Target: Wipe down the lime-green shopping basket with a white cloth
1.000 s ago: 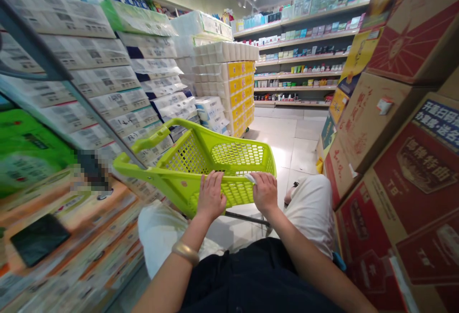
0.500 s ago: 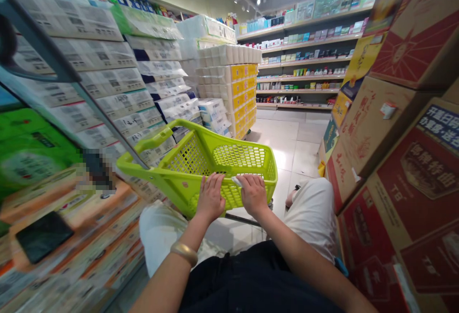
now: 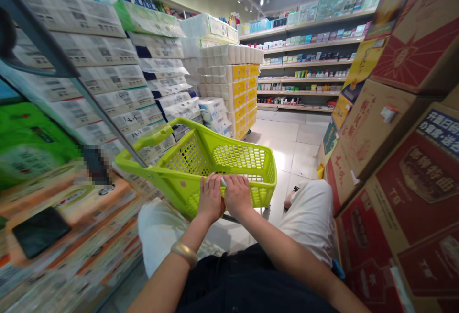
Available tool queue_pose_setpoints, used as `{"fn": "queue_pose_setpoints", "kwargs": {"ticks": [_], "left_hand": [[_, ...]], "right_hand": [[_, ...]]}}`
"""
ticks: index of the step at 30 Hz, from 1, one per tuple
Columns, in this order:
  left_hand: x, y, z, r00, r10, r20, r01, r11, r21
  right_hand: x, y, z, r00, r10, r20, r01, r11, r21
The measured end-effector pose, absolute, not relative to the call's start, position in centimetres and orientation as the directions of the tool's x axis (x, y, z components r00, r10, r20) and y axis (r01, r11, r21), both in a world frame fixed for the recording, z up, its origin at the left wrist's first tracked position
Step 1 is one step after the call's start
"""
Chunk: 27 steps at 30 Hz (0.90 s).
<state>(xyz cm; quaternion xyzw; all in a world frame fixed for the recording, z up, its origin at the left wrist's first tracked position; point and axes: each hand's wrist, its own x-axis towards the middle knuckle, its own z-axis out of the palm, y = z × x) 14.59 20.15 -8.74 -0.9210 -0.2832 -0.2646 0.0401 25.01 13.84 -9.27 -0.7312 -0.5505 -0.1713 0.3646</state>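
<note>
A lime-green perforated plastic shopping basket [image 3: 215, 160] on a wheeled frame stands in front of me, with its long handle reaching toward the left. My left hand [image 3: 211, 199], with a gold bangle [image 3: 184, 253] on the wrist, is closed over the basket's near rim. Close beside it, my right hand [image 3: 236, 198] also grips that rim. A small white scrap, perhaps tissue [image 3: 224, 181], shows between the two hands, pressed under my right fingers. The basket's inside looks bare, though my hands hide part of it.
Stacks of packaged toilet paper [image 3: 107, 78] rise along the left, and tall red-and-tan cartons [image 3: 405, 193] wall the right. A tiled floor [image 3: 283, 136] runs ahead to shelves of bottled goods [image 3: 301, 66]. A grey metal bar [image 3: 64, 59] crosses the upper left.
My right hand has slid left along the rim, carrying the white scrap, and now sits against my left hand. The view has shifted slightly as the basket moves forward.
</note>
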Motion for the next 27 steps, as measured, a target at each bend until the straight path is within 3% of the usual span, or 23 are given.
{"fn": "queue_pose_setpoints", "kwargs": {"ticks": [5,13,22,27], "left_hand": [[14.1,20.5,-8.5,0.727,0.473,0.498,0.518,-0.854,0.054],[14.5,19.9,-8.6,0.693,0.496,0.524,0.538,-0.839,0.083],[14.2,20.1,-8.7,0.696,0.499,0.516,0.548,-0.834,0.066],[14.0,20.4,-8.6,0.702,0.492,0.516,0.54,-0.839,0.065]], "right_hand": [[27.3,11.9,-10.1,0.297,0.667,0.684,0.948,-0.119,-0.296],[30.6,8.2,-12.1,0.444,0.542,0.714,0.895,-0.223,-0.387],[27.1,11.7,-10.8,0.28,0.646,0.71,0.953,-0.098,-0.287],[30.9,8.4,-12.6,0.335,0.588,0.736,0.938,-0.13,-0.323]]}}
